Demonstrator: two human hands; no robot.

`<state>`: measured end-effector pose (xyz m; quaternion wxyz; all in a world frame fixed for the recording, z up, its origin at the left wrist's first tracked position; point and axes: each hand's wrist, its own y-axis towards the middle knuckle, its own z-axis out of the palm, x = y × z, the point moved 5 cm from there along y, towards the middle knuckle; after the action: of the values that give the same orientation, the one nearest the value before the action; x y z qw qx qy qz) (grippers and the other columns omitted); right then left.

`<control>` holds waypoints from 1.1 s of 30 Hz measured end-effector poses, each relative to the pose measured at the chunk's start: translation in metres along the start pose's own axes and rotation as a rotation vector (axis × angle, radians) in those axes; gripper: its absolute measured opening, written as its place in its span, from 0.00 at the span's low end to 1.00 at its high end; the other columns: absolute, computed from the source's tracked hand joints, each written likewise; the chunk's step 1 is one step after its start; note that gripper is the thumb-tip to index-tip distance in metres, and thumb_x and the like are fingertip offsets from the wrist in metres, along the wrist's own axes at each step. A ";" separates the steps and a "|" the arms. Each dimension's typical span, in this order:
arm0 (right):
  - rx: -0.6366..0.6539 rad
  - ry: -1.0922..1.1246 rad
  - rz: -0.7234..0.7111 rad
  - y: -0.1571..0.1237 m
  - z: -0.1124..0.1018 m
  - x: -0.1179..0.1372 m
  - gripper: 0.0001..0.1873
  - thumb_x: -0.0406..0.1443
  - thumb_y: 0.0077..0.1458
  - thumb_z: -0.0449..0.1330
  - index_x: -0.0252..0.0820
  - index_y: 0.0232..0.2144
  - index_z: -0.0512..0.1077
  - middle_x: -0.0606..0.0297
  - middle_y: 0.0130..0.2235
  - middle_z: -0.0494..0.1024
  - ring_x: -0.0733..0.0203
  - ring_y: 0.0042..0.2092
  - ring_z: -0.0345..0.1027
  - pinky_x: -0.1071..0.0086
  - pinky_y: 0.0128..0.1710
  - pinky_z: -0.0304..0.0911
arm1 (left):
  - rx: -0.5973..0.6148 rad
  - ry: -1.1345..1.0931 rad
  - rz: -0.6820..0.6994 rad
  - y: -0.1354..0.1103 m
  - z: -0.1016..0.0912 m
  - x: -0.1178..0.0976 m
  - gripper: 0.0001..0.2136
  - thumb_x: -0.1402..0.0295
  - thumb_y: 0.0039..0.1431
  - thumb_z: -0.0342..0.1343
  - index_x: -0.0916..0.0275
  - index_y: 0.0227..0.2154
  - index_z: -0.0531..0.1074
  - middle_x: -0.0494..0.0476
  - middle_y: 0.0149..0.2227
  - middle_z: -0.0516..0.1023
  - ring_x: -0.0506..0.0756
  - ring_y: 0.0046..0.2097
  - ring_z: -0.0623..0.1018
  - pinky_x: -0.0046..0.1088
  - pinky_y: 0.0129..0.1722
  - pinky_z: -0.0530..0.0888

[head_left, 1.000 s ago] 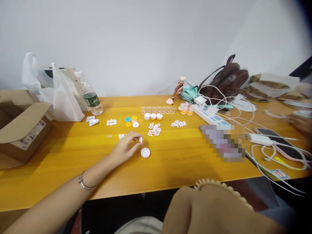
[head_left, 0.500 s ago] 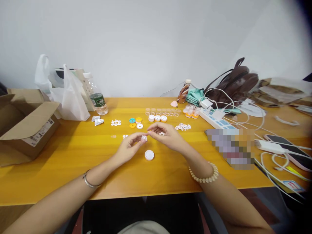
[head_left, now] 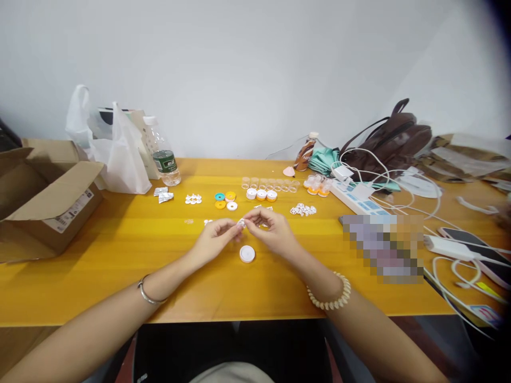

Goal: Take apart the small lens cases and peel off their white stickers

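Between my fingertips is a small white plastic part [head_left: 241,223], partly hidden, its exact kind too small to make out. My left hand [head_left: 217,236] pinches it from the left. My right hand [head_left: 273,229] has thumb and fingers closed on its other side. On the table just below lies a round white lid [head_left: 247,254]. Beyond my hands stand coloured ring caps [head_left: 225,200], white round caps [head_left: 261,194] and a row of clear cups [head_left: 271,184]. Small white pieces [head_left: 303,209] lie heaped to the right, and pegged white discs [head_left: 194,199] to the left.
At left are an open cardboard box [head_left: 51,197], a white plastic bag [head_left: 123,154] and a water bottle [head_left: 165,159]. At right, a power strip [head_left: 355,197] with tangled white cables, a brown backpack [head_left: 391,141], a brown drink bottle [head_left: 305,151] and a phone [head_left: 475,255] crowd the table.
My right hand has come down to the small white part, and its fingertips now meet it in my left hand. The whole view has shifted slightly.
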<state>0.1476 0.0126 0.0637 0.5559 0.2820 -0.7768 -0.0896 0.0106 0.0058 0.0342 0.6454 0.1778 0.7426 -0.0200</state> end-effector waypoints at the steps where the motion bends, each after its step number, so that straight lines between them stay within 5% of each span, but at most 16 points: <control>1: -0.008 0.008 -0.002 -0.001 0.001 -0.001 0.03 0.34 0.51 0.56 0.40 0.30 0.69 0.66 0.28 0.74 0.66 0.30 0.67 0.71 0.32 0.63 | 0.024 0.034 -0.019 0.000 0.001 0.000 0.15 0.58 0.55 0.53 0.67 0.27 0.72 0.55 0.26 0.76 0.49 0.29 0.73 0.24 0.32 0.70; 11: 0.056 0.080 0.079 -0.003 0.008 0.001 0.06 0.38 0.52 0.56 0.40 0.30 0.68 0.69 0.24 0.71 0.68 0.26 0.64 0.73 0.28 0.59 | 0.040 0.202 0.038 -0.006 0.004 -0.001 0.15 0.61 0.58 0.49 0.67 0.26 0.72 0.55 0.25 0.76 0.50 0.28 0.74 0.24 0.31 0.70; 21: 0.055 0.270 0.192 -0.003 0.013 -0.011 0.09 0.37 0.50 0.56 0.40 0.21 0.63 0.72 0.20 0.67 0.71 0.22 0.60 0.75 0.23 0.57 | 0.153 0.007 -0.087 -0.005 0.007 0.005 0.15 0.60 0.54 0.53 0.68 0.23 0.73 0.56 0.24 0.76 0.49 0.26 0.72 0.23 0.30 0.69; 33: 0.096 0.427 0.231 -0.004 0.011 -0.003 0.15 0.46 0.52 0.56 0.39 0.26 0.68 0.70 0.21 0.69 0.69 0.23 0.62 0.74 0.25 0.58 | 0.183 -0.155 -0.048 -0.008 0.006 -0.004 0.15 0.57 0.55 0.54 0.67 0.30 0.74 0.58 0.28 0.77 0.50 0.29 0.73 0.25 0.32 0.70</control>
<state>0.1394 0.0090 0.0548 0.6999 0.2300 -0.6722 0.0732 0.0141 -0.0045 0.0350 0.6812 0.2162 0.6895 -0.1170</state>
